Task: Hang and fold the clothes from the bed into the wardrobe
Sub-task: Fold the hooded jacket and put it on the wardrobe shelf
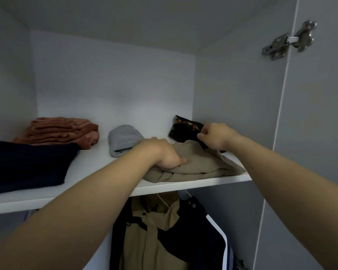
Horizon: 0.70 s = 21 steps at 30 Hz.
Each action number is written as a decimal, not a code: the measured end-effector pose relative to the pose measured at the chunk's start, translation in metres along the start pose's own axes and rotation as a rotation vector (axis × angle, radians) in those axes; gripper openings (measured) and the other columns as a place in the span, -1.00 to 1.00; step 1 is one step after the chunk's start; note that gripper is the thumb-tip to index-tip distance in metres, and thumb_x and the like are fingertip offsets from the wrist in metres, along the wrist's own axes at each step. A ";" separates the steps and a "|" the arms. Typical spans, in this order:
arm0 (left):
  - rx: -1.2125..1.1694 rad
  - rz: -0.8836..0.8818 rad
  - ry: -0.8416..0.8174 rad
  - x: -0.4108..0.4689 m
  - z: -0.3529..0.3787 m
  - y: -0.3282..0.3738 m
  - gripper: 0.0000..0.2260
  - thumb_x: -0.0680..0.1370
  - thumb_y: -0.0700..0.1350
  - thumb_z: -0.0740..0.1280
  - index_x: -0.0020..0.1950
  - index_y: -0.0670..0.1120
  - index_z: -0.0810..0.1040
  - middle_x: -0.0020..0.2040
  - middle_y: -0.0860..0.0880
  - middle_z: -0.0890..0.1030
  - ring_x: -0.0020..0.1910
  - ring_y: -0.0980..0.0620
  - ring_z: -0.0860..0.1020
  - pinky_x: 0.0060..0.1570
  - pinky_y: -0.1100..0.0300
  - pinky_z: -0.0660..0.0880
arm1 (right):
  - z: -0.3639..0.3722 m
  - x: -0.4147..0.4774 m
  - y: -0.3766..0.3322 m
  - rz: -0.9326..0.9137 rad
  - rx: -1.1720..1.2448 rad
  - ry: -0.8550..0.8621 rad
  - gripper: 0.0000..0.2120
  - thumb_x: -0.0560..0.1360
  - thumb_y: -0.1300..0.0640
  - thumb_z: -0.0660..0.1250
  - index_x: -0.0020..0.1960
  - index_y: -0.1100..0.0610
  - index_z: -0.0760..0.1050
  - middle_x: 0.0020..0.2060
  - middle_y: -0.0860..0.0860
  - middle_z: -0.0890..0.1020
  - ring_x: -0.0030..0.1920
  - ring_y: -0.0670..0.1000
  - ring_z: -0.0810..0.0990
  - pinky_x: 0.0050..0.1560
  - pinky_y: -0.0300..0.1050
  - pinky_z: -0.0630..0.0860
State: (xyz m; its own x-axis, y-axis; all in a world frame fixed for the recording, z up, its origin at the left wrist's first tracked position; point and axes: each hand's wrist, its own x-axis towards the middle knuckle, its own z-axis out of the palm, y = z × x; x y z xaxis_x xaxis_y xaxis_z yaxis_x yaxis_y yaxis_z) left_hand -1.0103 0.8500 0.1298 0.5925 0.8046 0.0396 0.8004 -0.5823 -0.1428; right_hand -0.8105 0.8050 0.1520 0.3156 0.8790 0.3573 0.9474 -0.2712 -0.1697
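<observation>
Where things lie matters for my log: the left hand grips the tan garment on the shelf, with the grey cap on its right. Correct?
Not quite. In the head view the left hand does grip the tan garment on the shelf, but the grey cap lies on its left.

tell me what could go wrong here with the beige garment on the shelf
1. The beige garment lies right at the front edge of the shelf, bunched under the left hand. It might slip off or unfold once released.
2. The right hand seems to pinch the black item just behind it. Tugging that could drag the garment forward or rumple it.
</observation>
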 end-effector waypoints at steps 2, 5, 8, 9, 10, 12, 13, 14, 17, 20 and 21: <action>0.047 -0.023 -0.017 0.008 0.005 0.001 0.12 0.15 0.65 -0.18 0.62 0.14 0.18 0.58 -0.03 0.27 0.51 -0.18 0.28 0.40 -0.22 0.29 | 0.000 0.029 0.007 0.019 -0.054 -0.047 -0.71 0.59 -0.09 0.25 0.18 0.06 0.55 0.12 0.09 0.62 0.08 0.17 0.57 0.04 -0.03 0.52; 0.072 0.031 -0.027 0.006 0.008 -0.001 -0.15 0.43 0.57 -0.10 0.63 0.18 0.14 0.64 0.06 0.15 0.58 -0.11 0.15 0.51 -0.16 0.16 | 0.006 0.068 0.016 0.059 -0.075 -0.110 -0.63 0.55 -0.11 0.33 0.24 0.10 0.52 0.17 0.12 0.61 0.11 0.17 0.58 0.04 -0.07 0.50; 0.040 0.065 -0.031 -0.001 0.007 -0.005 -0.35 0.58 0.46 -0.04 0.62 0.23 0.13 0.65 0.16 0.06 0.61 -0.01 0.03 0.57 -0.06 0.00 | 0.020 0.100 0.024 0.050 -0.017 -0.143 -0.50 0.51 -0.18 0.42 0.30 0.11 0.52 0.19 0.12 0.61 0.18 0.16 0.58 0.17 -0.06 0.51; 0.025 0.060 -0.036 -0.004 0.007 -0.006 -0.36 0.58 0.45 -0.04 0.62 0.25 0.12 0.65 0.18 0.04 0.62 0.00 0.00 0.57 -0.06 -0.03 | 0.026 0.111 0.029 0.047 0.011 -0.172 -0.48 0.49 -0.18 0.45 0.31 0.11 0.52 0.20 0.11 0.61 0.18 0.15 0.59 0.21 -0.04 0.50; 0.012 0.053 -0.039 -0.006 0.008 -0.005 -0.37 0.58 0.45 -0.03 0.61 0.26 0.12 0.64 0.20 0.04 0.62 0.01 -0.02 0.57 -0.06 -0.05 | 0.032 0.121 0.035 0.046 0.031 -0.213 -0.47 0.47 -0.17 0.47 0.32 0.10 0.53 0.20 0.10 0.62 0.17 0.14 0.60 0.24 -0.03 0.50; -0.004 0.034 -0.030 -0.007 0.009 -0.005 -0.38 0.58 0.45 -0.02 0.61 0.28 0.13 0.63 0.23 0.04 0.61 0.06 -0.05 0.57 -0.08 -0.08 | 0.041 0.134 0.042 0.063 0.037 -0.308 -0.44 0.44 -0.13 0.52 0.33 0.12 0.55 0.17 0.09 0.64 0.11 0.13 0.63 0.25 0.01 0.54; -0.005 0.027 -0.026 -0.008 0.009 -0.004 -0.39 0.58 0.45 -0.01 0.60 0.29 0.13 0.63 0.24 0.05 0.61 0.08 -0.07 0.56 -0.09 -0.09 | 0.043 0.137 0.043 0.062 0.026 -0.340 -0.42 0.43 -0.09 0.53 0.36 0.13 0.54 0.18 0.08 0.64 0.11 0.12 0.64 0.25 0.01 0.55; -0.007 0.022 -0.028 -0.008 0.008 -0.003 -0.40 0.58 0.44 -0.01 0.60 0.30 0.13 0.63 0.25 0.05 0.61 0.10 -0.08 0.56 -0.11 -0.10 | 0.043 0.140 0.044 0.037 0.002 -0.346 -0.39 0.43 -0.06 0.53 0.41 0.11 0.51 0.25 0.08 0.61 0.17 0.12 0.62 0.28 0.01 0.53; -0.024 0.017 -0.032 -0.011 0.008 -0.003 -0.40 0.57 0.45 0.00 0.59 0.33 0.13 0.63 0.26 0.04 0.61 0.12 -0.10 0.56 -0.14 -0.12 | 0.035 0.136 0.041 -0.055 -0.058 -0.398 -0.27 0.47 0.12 0.48 0.58 -0.02 0.29 0.52 0.05 0.37 0.44 0.13 0.41 0.41 -0.02 0.39; -0.033 0.015 -0.023 -0.012 0.010 -0.003 -0.41 0.57 0.45 0.01 0.58 0.34 0.14 0.62 0.27 0.05 0.61 0.12 -0.10 0.56 -0.14 -0.12 | 0.028 0.131 0.046 -0.111 -0.059 -0.526 -0.29 0.46 0.26 0.46 0.53 -0.11 0.35 0.49 0.04 0.40 0.43 0.15 0.42 0.40 0.03 0.41; -0.031 0.014 -0.018 -0.012 0.010 -0.003 -0.41 0.57 0.45 0.01 0.58 0.34 0.14 0.62 0.28 0.06 0.60 0.12 -0.09 0.56 -0.14 -0.12 | 0.027 0.131 0.047 -0.117 -0.019 -0.536 -0.42 0.47 0.22 0.48 0.42 -0.11 0.45 0.41 0.04 0.49 0.35 0.13 0.50 0.34 0.01 0.46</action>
State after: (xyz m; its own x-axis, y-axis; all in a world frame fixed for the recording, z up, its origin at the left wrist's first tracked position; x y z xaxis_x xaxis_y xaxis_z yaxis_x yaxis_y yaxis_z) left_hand -1.0203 0.8435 0.1196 0.6019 0.7983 0.0201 0.7948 -0.5964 -0.1125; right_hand -0.7261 0.9178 0.1662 0.1423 0.9790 -0.1462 0.9768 -0.1627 -0.1389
